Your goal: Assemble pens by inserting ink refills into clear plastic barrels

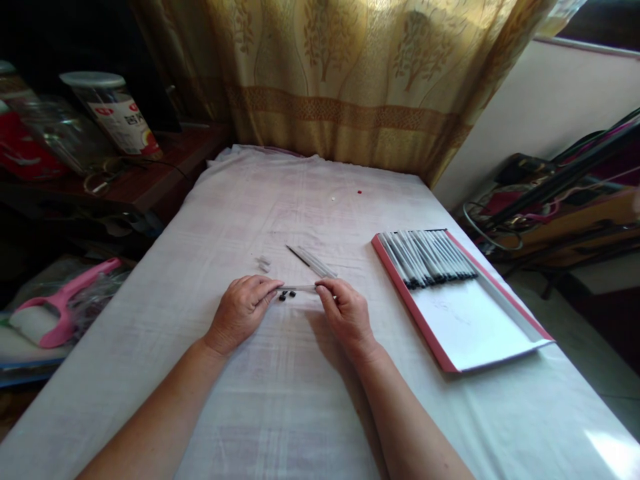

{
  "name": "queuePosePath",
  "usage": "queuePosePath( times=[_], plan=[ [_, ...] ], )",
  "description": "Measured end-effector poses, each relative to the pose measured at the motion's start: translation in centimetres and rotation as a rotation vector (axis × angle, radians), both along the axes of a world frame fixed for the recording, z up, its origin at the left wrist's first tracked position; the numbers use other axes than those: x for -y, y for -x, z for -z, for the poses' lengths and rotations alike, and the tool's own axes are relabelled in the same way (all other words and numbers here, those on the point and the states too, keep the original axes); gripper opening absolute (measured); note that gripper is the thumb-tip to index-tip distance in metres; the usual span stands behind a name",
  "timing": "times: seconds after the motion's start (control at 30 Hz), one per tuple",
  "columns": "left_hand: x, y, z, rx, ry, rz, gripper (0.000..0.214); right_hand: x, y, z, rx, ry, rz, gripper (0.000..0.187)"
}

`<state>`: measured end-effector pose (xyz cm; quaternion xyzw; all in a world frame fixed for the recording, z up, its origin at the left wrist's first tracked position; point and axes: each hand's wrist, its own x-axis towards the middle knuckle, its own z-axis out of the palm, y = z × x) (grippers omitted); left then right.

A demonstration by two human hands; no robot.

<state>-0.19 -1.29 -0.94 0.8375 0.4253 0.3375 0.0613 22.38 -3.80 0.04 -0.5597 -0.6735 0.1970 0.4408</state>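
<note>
My left hand and my right hand rest on the white cloth and together pinch a clear pen barrel held level between their fingertips. Two small black caps lie on the cloth just under the barrel. A loose refill and clear barrels lie a little beyond the hands. Small clear parts sit to the left of those. To the right stands a shallow red-edged box lid with a row of several finished pens at its far end.
The white cloth covers the table. A patterned gold curtain hangs behind it. A wooden shelf at the left holds jars. A pink lint roller lies low at the left. Cables and a stand crowd the right side.
</note>
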Motion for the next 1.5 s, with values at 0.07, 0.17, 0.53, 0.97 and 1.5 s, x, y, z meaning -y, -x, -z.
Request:
queuePosePath(
  times=[0.07, 0.17, 0.53, 0.97, 1.5],
  plan=[
    [0.0, -0.1, 0.0, 0.01, -0.003, 0.004, 0.023, 0.0, -0.2, 0.1, 0.112, 0.024, 0.021, 0.029],
    [0.0, -0.1, 0.1, 0.013, -0.005, 0.008, 0.022, 0.1, -0.3, 0.2, 0.174, 0.072, 0.032, 0.035],
    [-0.1, 0.0, 0.3, 0.022, 0.022, 0.004, 0.022, 0.2, -0.3, -0.2, 0.052, 0.097, -0.028, 0.021],
    [-0.1, 0.1, 0.4, 0.025, 0.03, 0.006, 0.022, 0.3, -0.8, -0.4, 0.004, 0.113, -0.051, 0.019],
    [0.0, 0.1, -0.7, -0.01, 0.115, -0.047, 0.036, 0.5, -0.4, -0.6, -0.099, 0.053, -0.053, 0.015]
  ],
)
